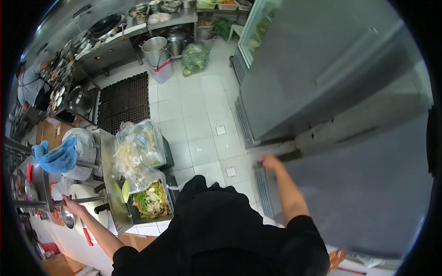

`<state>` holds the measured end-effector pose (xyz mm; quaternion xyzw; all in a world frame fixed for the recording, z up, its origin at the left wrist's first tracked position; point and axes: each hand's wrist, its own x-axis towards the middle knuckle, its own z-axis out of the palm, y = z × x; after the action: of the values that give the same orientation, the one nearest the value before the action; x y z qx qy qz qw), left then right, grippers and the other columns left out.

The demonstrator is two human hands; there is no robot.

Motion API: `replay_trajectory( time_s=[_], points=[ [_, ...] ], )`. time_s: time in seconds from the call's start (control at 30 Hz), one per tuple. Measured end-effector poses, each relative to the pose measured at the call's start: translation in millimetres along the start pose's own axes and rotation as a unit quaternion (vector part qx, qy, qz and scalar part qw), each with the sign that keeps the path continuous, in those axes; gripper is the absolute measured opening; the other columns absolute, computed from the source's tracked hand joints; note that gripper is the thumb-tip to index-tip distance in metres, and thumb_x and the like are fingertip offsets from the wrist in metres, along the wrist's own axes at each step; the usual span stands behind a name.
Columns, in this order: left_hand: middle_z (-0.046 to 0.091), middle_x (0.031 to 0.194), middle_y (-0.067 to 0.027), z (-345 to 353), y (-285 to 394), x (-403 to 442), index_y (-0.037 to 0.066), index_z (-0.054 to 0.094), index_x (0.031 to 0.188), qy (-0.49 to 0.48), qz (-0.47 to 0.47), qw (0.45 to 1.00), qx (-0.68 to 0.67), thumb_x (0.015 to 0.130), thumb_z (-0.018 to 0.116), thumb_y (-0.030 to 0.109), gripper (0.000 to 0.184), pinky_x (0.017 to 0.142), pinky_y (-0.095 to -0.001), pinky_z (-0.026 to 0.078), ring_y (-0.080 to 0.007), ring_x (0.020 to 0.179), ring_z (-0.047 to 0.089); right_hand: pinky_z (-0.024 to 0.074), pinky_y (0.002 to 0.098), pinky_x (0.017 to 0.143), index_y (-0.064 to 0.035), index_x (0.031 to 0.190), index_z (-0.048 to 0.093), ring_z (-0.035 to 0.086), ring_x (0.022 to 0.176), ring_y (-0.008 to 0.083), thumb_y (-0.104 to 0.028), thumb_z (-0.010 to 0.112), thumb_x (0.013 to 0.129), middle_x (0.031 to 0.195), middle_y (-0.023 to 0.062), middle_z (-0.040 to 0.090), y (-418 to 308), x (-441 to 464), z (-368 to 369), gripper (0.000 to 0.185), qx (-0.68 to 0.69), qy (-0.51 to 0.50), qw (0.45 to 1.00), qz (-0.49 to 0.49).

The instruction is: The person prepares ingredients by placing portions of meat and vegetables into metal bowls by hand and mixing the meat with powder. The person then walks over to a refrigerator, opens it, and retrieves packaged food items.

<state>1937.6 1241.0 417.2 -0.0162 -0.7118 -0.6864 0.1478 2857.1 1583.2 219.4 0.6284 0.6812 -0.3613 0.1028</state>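
My left hand (pixel 73 206) reaches out at the lower left, its fingers closed at the rim of a small metal bowl (pixel 68 219). A steel rail (pixel 90 199) passes right beside that hand, and the bowl overlaps a white round board (pixel 97 221) behind it. A knife with a black handle (pixel 102 208) and something with a red handle (pixel 88 237) lie close by. On the other side, my right hand (pixel 271 162) hangs low beside the steel refrigerator (pixel 350 184). Its fingers are small and blurred, so whether they hold anything cannot be made out.
Bins with vegetable scraps (pixel 152 202) and clear plastic bags (pixel 138 154) stand at my left. A blue cloth (pixel 57 156) hangs above the counter. Farther off are a black rubber mat (pixel 123 103), a large pot (pixel 155 48), a bag of greens (pixel 195 59) and a co-worker (pixel 33 85).
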Motion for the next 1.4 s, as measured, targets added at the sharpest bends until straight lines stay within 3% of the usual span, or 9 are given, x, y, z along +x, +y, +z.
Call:
replay_trajectory(
  time_s=[0.13, 0.3, 0.5, 0.73, 0.93, 1.0, 1.07, 1.2, 1.4],
  points=[
    [0.061, 0.124, -0.0194, -1, 11, -16, -0.010, 0.054, 0.128, 0.062, 0.018, 0.997, 0.051, 0.096, 0.062, 0.025, 0.049, 0.094, -0.0390, 0.046, -0.0266, 0.108, 0.062, 0.0504, 0.0352, 0.082, -0.0081, 0.091, 0.069, 0.064, 0.090, 0.0221, -0.001, 0.057, 0.077, 0.091, 0.0115, 0.068, -186, 122, -273, 0.020, 0.099, 0.184, 0.948, -0.238],
    [0.065, 0.119, -0.0220, 42, -35, -147, -0.007, 0.062, 0.122, 0.250, 0.308, 0.837, 0.376, 0.099, 0.059, 0.023, 0.038, 0.094, -0.0422, 0.047, -0.0362, 0.107, 0.062, 0.0329, 0.0432, 0.113, -0.0092, 0.132, 0.054, 0.036, 0.138, 0.0422, -0.029, 0.070, 0.084, 0.150, 0.0284, 0.033, -333, 195, -497, 0.055, -0.090, 0.506, 0.794, -0.325],
    [0.053, 0.130, -0.0239, 313, -80, -345, -0.003, 0.057, 0.130, -0.218, 0.162, 0.940, 0.204, 0.094, 0.063, 0.021, 0.044, 0.104, -0.0456, 0.039, -0.0370, 0.117, 0.053, 0.0171, 0.0486, 0.119, 0.0035, 0.153, 0.011, 0.005, 0.147, 0.0483, -0.059, 0.075, 0.075, 0.155, 0.0398, 0.002, -334, 293, -699, 0.118, 0.063, 0.623, 0.765, -0.148],
    [0.041, 0.144, -0.0204, 592, 36, -345, 0.011, 0.059, 0.133, -0.666, 0.224, 0.704, 0.104, 0.088, 0.068, 0.018, 0.047, 0.108, -0.0434, 0.038, -0.0370, 0.129, 0.045, 0.0164, 0.0480, 0.120, 0.0075, 0.148, 0.018, 0.006, 0.148, 0.0430, -0.033, 0.070, 0.080, 0.156, 0.0321, 0.014, -342, 319, -779, 0.094, 0.377, 0.771, 0.513, 0.006],
    [0.051, 0.133, -0.0224, 681, -159, -283, 0.003, 0.064, 0.123, -0.591, 0.118, 0.782, 0.162, 0.089, 0.068, 0.018, 0.038, 0.097, -0.0398, 0.046, -0.0339, 0.118, 0.053, 0.0324, 0.0538, 0.107, 0.0074, 0.125, 0.050, 0.043, 0.121, 0.0428, -0.017, 0.063, 0.076, 0.128, 0.0255, 0.047, -278, 376, -810, 0.056, 0.301, 0.883, 0.350, 0.084],
    [0.066, 0.085, -0.0180, 653, -207, -275, -0.004, 0.066, 0.099, -0.535, 0.116, 0.793, 0.265, 0.093, 0.063, 0.028, 0.033, 0.077, -0.0393, 0.048, -0.0291, 0.082, 0.060, 0.0337, 0.0526, 0.106, 0.0076, 0.125, 0.050, 0.045, 0.120, 0.0425, -0.017, 0.063, 0.076, 0.127, 0.0254, 0.049, -266, 371, -809, 0.055, 0.261, 0.888, 0.367, 0.097],
    [0.067, 0.115, -0.0193, 617, -239, -261, -0.006, 0.056, 0.128, -0.538, -0.245, 0.645, 0.485, 0.093, 0.059, 0.036, 0.056, 0.100, -0.0382, 0.044, -0.0349, 0.111, 0.060, 0.0392, 0.0487, 0.102, 0.0078, 0.120, 0.055, 0.051, 0.115, 0.0411, -0.017, 0.063, 0.077, 0.124, 0.0254, 0.052, -230, 375, -825, 0.050, 0.273, 0.879, 0.388, 0.043],
    [0.067, 0.107, -0.0188, 611, -246, -276, -0.003, 0.060, 0.119, -0.681, -0.075, 0.449, 0.574, 0.093, 0.059, 0.037, 0.048, 0.093, -0.0412, 0.046, -0.0354, 0.102, 0.062, 0.0454, 0.0376, 0.091, 0.0090, 0.114, 0.059, 0.060, 0.101, 0.0297, -0.013, 0.060, 0.078, 0.110, 0.0184, 0.061, -257, 349, -802, 0.042, 0.353, 0.852, 0.386, 0.034],
    [0.069, 0.095, -0.0180, 774, -262, -271, 0.002, 0.066, 0.105, -0.746, 0.078, 0.367, 0.550, 0.092, 0.058, 0.038, 0.039, 0.084, -0.0455, 0.049, -0.0363, 0.089, 0.064, 0.0439, 0.0231, 0.076, 0.0021, 0.110, 0.061, 0.051, 0.082, 0.0088, -0.001, 0.059, 0.090, 0.092, 0.0008, 0.055, -362, 343, -717, 0.021, 0.215, 0.866, 0.436, -0.115]
  ],
)
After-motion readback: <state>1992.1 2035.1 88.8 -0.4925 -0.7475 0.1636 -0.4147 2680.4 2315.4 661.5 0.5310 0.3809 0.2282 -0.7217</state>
